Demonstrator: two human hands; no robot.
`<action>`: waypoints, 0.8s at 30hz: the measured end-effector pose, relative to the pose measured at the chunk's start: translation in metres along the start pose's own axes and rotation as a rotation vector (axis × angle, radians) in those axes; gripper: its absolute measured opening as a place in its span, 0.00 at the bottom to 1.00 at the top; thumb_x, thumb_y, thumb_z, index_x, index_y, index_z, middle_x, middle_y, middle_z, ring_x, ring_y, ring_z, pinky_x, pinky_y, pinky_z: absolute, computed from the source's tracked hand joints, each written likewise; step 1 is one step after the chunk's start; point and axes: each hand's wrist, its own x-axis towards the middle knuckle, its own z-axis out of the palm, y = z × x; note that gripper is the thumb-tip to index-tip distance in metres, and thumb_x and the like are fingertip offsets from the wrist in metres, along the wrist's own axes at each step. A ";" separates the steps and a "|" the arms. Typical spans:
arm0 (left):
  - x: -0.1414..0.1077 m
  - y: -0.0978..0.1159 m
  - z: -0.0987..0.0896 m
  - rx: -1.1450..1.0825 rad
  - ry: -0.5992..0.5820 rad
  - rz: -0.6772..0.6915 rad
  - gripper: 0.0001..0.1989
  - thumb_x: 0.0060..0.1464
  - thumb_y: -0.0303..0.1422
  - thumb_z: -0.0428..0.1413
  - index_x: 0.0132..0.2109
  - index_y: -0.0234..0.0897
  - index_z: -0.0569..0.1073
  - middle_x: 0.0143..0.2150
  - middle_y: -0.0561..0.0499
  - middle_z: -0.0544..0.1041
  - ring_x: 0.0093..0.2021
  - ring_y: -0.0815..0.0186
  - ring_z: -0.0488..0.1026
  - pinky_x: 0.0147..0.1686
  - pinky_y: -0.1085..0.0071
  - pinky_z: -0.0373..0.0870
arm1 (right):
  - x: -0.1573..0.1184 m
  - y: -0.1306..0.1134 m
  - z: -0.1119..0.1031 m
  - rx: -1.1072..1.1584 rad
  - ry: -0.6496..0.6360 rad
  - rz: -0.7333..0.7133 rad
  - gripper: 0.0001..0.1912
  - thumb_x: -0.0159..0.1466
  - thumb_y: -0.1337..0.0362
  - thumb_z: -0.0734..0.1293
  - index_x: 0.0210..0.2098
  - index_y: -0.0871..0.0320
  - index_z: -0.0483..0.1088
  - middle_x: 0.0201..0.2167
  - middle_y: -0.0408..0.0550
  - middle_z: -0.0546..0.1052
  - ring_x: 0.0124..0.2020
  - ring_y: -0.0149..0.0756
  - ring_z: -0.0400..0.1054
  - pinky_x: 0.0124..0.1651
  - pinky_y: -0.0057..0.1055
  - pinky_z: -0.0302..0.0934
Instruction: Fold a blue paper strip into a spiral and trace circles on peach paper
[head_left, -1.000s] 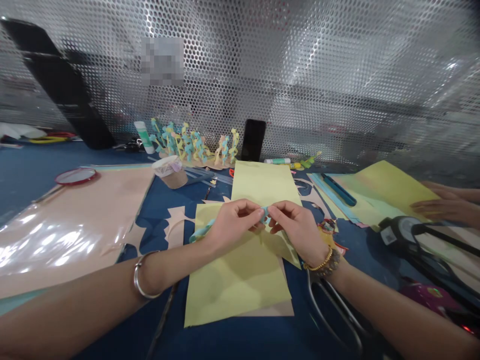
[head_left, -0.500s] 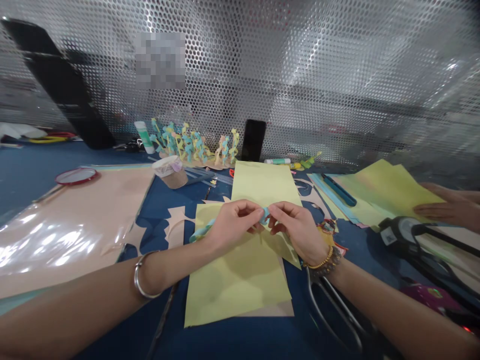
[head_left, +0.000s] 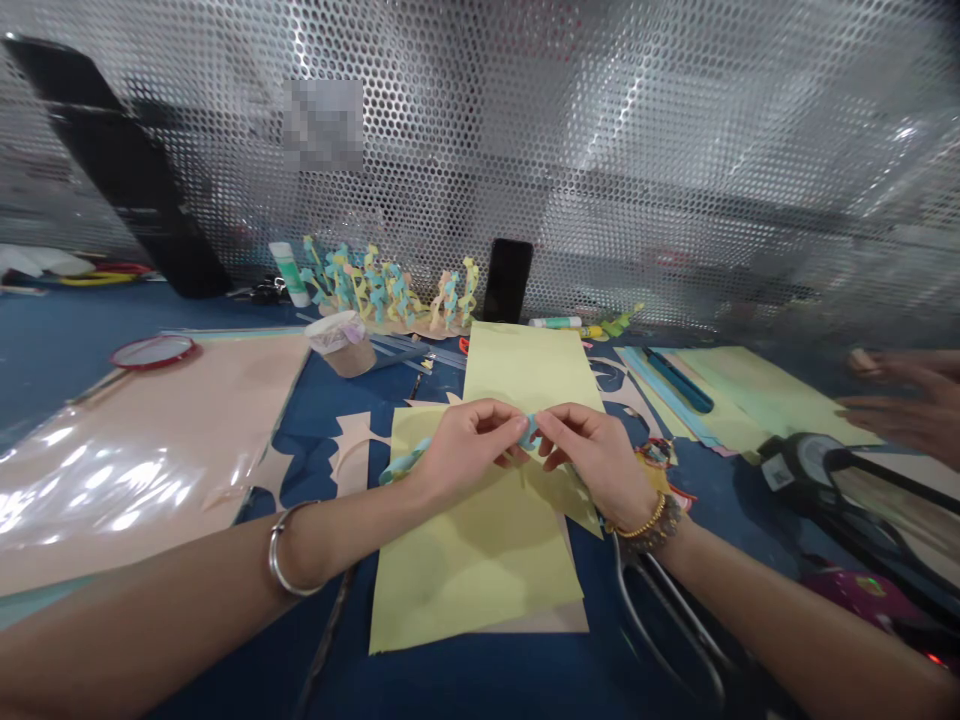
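A light blue paper strip [head_left: 406, 461] is pinched at one end between my two hands, above the yellow paper sheets [head_left: 472, 570]. My left hand [head_left: 476, 440] grips it with thumb and forefinger, and the strip's other end sticks out behind that hand. Close by on the right, my right hand [head_left: 589, 450] has thumb and forefinger closed on the same small blue bit. Part of the strip is hidden by my left hand. Below my right wrist lies a pair of scissors [head_left: 667, 620], partly covered by the forearm.
Curled paper pieces [head_left: 390, 290] stand in a row at the back beside a glue stick [head_left: 289, 275], a paper cup [head_left: 341, 345] and a phone [head_left: 508, 280]. Plastic-covered sheets [head_left: 150, 450] lie left. A co-worker's hand [head_left: 900, 400] is over coloured paper [head_left: 765, 390] at right.
At right, the co-worker's hand no longer holds up the yellow-green sheet; the paper beneath it now shows lying flat. My own hands and the blue strip have barely moved.
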 end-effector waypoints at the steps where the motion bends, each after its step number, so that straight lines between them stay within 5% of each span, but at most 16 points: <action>1: 0.000 0.000 0.000 -0.011 -0.003 -0.006 0.11 0.52 0.39 0.55 0.33 0.35 0.73 0.27 0.51 0.75 0.25 0.71 0.73 0.24 0.76 0.68 | 0.000 0.000 0.000 -0.018 0.009 0.002 0.14 0.57 0.54 0.67 0.27 0.60 0.71 0.20 0.43 0.71 0.21 0.28 0.65 0.24 0.28 0.64; 24: 0.000 0.001 -0.001 -0.049 -0.016 -0.010 0.15 0.56 0.42 0.52 0.30 0.34 0.72 0.25 0.53 0.73 0.22 0.73 0.72 0.20 0.79 0.67 | 0.000 -0.003 -0.005 -0.148 -0.012 -0.032 0.15 0.57 0.54 0.66 0.26 0.60 0.71 0.17 0.42 0.71 0.19 0.26 0.64 0.25 0.26 0.60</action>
